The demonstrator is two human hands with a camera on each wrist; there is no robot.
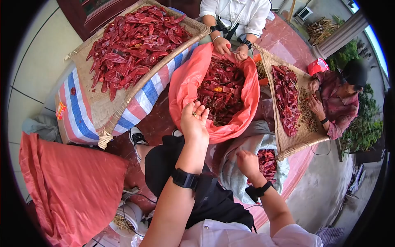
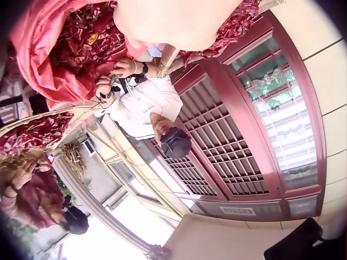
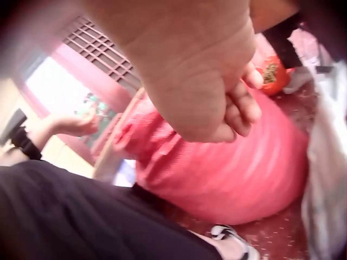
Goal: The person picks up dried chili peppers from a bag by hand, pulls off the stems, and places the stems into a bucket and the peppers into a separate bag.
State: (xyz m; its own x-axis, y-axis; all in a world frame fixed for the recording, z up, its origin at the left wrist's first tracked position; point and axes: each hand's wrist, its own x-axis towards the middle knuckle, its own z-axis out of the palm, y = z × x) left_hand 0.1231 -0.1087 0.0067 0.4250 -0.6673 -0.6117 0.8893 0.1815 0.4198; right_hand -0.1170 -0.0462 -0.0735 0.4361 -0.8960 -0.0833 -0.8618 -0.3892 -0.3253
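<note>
My left hand (image 1: 195,125) is held palm up at the near rim of the red woven sack (image 1: 185,82), its fingers slightly bent. A small greenish bit shows at those fingers. Dried red chili peppers (image 1: 220,84) fill the sack's wide mouth. Off to the right, my right hand (image 1: 248,163) hangs over a grey-green sack (image 1: 230,164) with more chilies (image 1: 266,164) inside. In the right wrist view the fingers (image 3: 238,111) of that hand curl loosely, with nothing visible in them. The left wrist view hides my left fingers behind the forearm.
Chilies (image 1: 140,41) are heaped on a large woven tray (image 1: 111,109) at left. Opposite, a person's hands (image 1: 232,51) work at the sack's far rim. At right another person (image 1: 339,99) sits by a smaller tray (image 1: 292,146). A filled red sack (image 1: 70,185) and white bucket (image 1: 129,214) stand near left.
</note>
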